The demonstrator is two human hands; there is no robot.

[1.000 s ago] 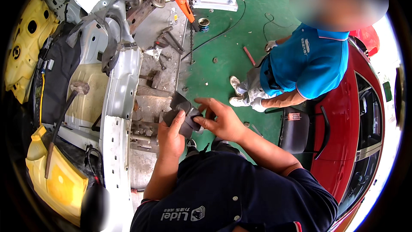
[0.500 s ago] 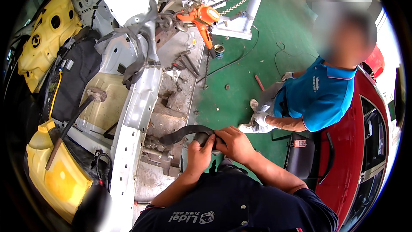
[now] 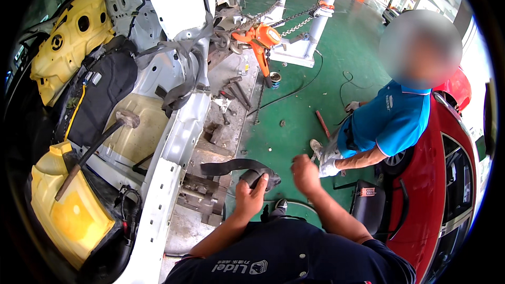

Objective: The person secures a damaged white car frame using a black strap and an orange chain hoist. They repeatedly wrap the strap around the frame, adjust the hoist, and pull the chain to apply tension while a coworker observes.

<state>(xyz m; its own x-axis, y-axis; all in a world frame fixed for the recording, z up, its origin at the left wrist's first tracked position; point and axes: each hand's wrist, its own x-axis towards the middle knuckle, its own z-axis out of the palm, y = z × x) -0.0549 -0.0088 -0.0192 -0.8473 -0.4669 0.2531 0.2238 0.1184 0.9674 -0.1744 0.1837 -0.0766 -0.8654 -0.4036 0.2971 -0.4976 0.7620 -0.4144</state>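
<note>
My left hand (image 3: 247,197) grips a rolled dark grey strap (image 3: 265,179), with a loose length stretching out to the left across the metal base. My right hand (image 3: 307,179) is apart from the strap, raised to its right with curled fingers; whether anything is inside them is too small to tell. To the left is a stripped white car body (image 3: 181,131) with a long-handled hammer (image 3: 94,144) lying in it, beside yellow panels (image 3: 73,205) and black padding (image 3: 102,94).
An orange chain hoist (image 3: 265,34) hangs by white posts (image 3: 321,23). Hand tools (image 3: 239,94) lie on the metal base (image 3: 226,115). A co-worker in a blue shirt (image 3: 394,121) stands at right, near a black seat (image 3: 363,210) and red car (image 3: 436,194). Cables cross the green floor (image 3: 284,105).
My right hand has left the strap and moved up and right. The strap's loose length has swung out leftward since a second ago. The view has tilted up, showing more of the workshop.
</note>
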